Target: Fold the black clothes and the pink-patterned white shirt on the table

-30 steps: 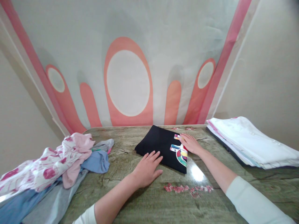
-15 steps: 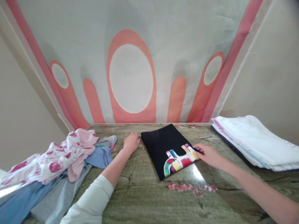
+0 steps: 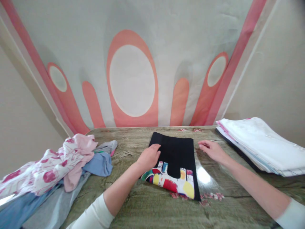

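A folded black garment point(image 3: 177, 148) with a multicoloured animal-shaped print lies on the table in front of me, the print toward me. My left hand point(image 3: 149, 157) is at its left side, fingers curled over the edge and on top of the cloth; its thumb is hidden. To the right of the garment, my right hand point(image 3: 212, 150) hovers with loosely bent fingers slightly apart and holds nothing. A gap separates it from the garment's right edge.
At left is a loose heap of clothes: a white and pink patterned piece point(image 3: 51, 168), a blue piece point(image 3: 101, 163) and grey cloth point(image 3: 57, 203). A neat stack of folded clothes point(image 3: 264, 146), white on top, sits at right. Behind the wood-patterned table point(image 3: 133, 206) rises a decorated wall point(image 3: 132, 79).
The black garment has turned and come a little closer, its print now facing me. My left hand has moved right onto it. My right hand has let go of its corner.
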### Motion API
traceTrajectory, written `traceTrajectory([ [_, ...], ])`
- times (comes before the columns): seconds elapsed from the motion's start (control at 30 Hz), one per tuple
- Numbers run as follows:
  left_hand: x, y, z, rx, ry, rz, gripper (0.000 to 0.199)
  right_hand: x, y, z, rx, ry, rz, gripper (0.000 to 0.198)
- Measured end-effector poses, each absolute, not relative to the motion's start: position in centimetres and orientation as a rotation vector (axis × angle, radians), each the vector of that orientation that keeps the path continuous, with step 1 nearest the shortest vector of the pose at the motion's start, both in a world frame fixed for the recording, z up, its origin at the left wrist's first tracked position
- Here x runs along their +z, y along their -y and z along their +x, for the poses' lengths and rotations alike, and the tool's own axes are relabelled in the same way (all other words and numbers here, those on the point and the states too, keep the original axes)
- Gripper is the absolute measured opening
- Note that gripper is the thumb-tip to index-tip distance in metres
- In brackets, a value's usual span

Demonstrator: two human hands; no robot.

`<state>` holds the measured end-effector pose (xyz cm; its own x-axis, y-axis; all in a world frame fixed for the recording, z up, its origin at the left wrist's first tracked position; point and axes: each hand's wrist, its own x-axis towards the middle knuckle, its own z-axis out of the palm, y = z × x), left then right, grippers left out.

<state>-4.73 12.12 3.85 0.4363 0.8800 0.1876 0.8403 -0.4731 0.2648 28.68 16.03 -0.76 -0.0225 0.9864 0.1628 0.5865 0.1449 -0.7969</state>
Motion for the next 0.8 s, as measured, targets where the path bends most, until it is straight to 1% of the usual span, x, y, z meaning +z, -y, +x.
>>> traceTrajectory([
  [0.07,3.9,-9.8,-2.2,0.320,-1.295,2.693,0.047,-1.0,-18.7,29.0,0.807,1.528,-1.532,0.017],
  [0.13,3.7,-8.2,-0.3,0.269,-1.163,2.768,0.052,-0.7,-20.6,28.8,0.932,1.464,-1.553,0.011],
  [0.3,2.9,-7.3,1.6,0.239,-1.124,2.819,0.057,0.1,-22.2,27.5,0.959,1.470,-1.629,0.026],
  [0.43,2.7,-7.4,1.5,0.283,-1.193,2.806,0.052,-0.1,-21.5,26.3,0.933,1.541,-1.635,0.029],
  [0.53,2.9,-9.2,-0.2,0.386,-1.317,2.725,0.043,0.0,-20.8,25.7,0.682,1.697,-1.643,0.032],
  [0.63,3.4,-13.2,-3.7,0.641,-1.536,2.492,0.038,0.2,-20.6,25.4,0.427,1.795,-1.656,0.034],
  [0.7,3.7,-16.4,-6.0,0.768,-1.691,2.204,0.034,0.3,-20.6,25.4,0.412,1.798,-1.660,0.034],
  [0.77,3.8,-19.2,-7.7,0.836,-1.708,1.911,0.028,0.3,-20.6,25.4,0.376,1.828,-1.666,0.033],
  [0.8,3.7,-20.4,-8.2,0.838,-1.710,1.862,0.025,0.3,-20.6,25.3,0.351,1.846,-1.674,0.031],
])
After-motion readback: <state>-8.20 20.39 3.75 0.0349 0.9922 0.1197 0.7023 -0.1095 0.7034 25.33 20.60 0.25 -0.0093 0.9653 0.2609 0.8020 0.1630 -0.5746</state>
